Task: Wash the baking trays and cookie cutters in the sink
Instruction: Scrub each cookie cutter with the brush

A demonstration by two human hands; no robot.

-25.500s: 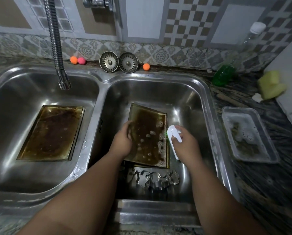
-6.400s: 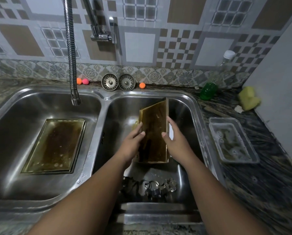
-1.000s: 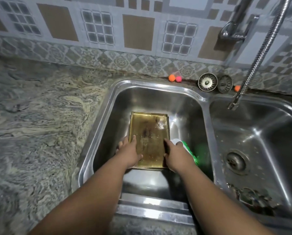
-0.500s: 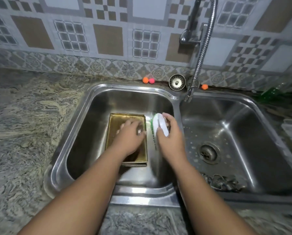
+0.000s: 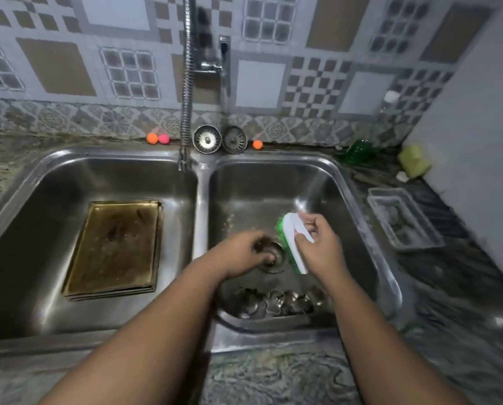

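A white/green brush (image 5: pixel 293 244) is gripped by the right hand (image 5: pixel 317 247) over the right basin (image 5: pixel 346 206). The left hand (image 5: pixel 244 254) is curled over the drain (image 5: pixel 275 257); whether sth is held cannot be told. Cutters (image 5: pixel 279 302) are heaped at that basin's near edge. Stacked trays (image 5: pixel 116 247) lie flat in the left basin (image 5: pixel 40 200).

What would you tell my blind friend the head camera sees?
A person's right hand holds a scrub brush over the right sink basin while the left hand reaches toward the drain. Cookie cutters lie nearby; baking trays sit stacked in the left basin.
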